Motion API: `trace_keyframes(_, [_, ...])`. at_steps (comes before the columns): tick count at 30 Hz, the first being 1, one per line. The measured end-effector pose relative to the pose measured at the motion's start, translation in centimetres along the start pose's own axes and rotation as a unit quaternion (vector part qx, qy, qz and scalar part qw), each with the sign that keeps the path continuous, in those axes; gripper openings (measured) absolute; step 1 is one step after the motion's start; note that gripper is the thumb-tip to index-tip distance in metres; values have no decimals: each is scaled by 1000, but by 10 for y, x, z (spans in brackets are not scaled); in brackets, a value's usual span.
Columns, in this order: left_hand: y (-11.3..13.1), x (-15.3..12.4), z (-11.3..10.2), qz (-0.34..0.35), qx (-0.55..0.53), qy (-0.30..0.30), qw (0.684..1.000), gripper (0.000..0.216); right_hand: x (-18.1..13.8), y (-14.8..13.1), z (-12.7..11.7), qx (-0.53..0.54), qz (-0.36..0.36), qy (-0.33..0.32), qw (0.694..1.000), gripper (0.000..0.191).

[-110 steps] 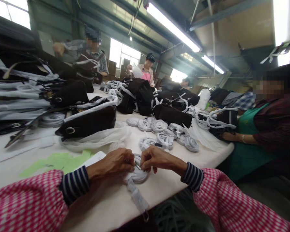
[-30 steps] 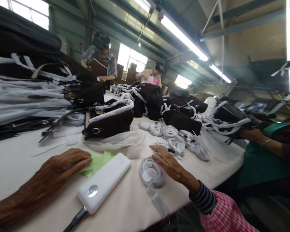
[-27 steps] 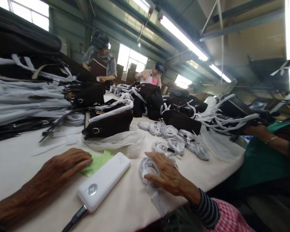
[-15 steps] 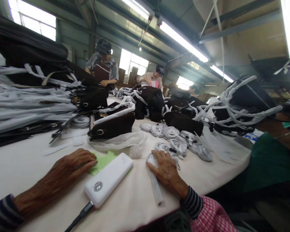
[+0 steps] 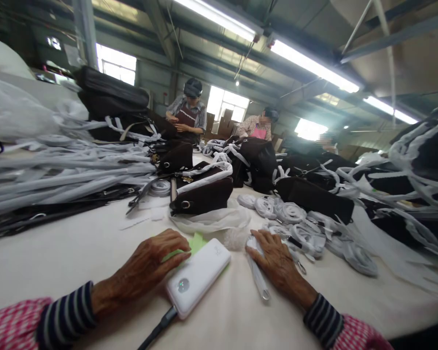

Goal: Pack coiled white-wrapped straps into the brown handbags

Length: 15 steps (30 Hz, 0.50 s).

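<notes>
Head view: my right hand (image 5: 277, 261) spreads over a white-wrapped strap (image 5: 257, 276), near right, its ringed end pointing toward me; my left hand (image 5: 146, 266), fingers loosely curled, touches green paper (image 5: 197, 241). I cannot tell whether either grips. Several coils (image 5: 292, 213) farther right look finished; this strap, partly hidden, seems not yet among them.

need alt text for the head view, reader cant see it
The right hand covers part of a pale wrapped strap on a table; the left hand partly hides green slips by a white device. Dark bags and coiled straps lie beyond.
</notes>
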<state>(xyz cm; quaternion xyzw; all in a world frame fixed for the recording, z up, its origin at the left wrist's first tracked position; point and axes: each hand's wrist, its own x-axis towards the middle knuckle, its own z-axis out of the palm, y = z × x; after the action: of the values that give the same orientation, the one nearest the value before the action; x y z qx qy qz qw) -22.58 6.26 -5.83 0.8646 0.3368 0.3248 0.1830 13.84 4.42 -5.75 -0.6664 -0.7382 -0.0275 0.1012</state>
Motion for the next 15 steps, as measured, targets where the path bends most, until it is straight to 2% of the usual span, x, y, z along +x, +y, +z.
trace_keyframes(4, [-13, 11, -7, 0, 75, 64, 995, 26, 12, 3, -3, 37, 27, -12, 999, 57])
trace_keyframes(7, [-32, 32, -23, -3, 136, 161, 978, 22, 20, 11, -9, 76, 8, 78, 994, 47])
trace_keyframes(9, [-45, 49, -32, -35, 149, 200, 968, 28, 36, 12, -15, 132, -23, 145, 980, 41])
trace_keyframes(11, [-55, 63, -34, -86, 133, 194, 968, 39, 63, 5, -23, 216, -35, 157, 963, 44])
trace_keyframes(13, [-59, 72, -28, -113, 109, 168, 973, 43, 97, -10, -32, 298, -9, 125, 946, 56])
trace_keyframes(15, [-61, 76, -17, -105, 107, 152, 977, 39, 133, -30, -40, 367, 36, 77, 926, 71])
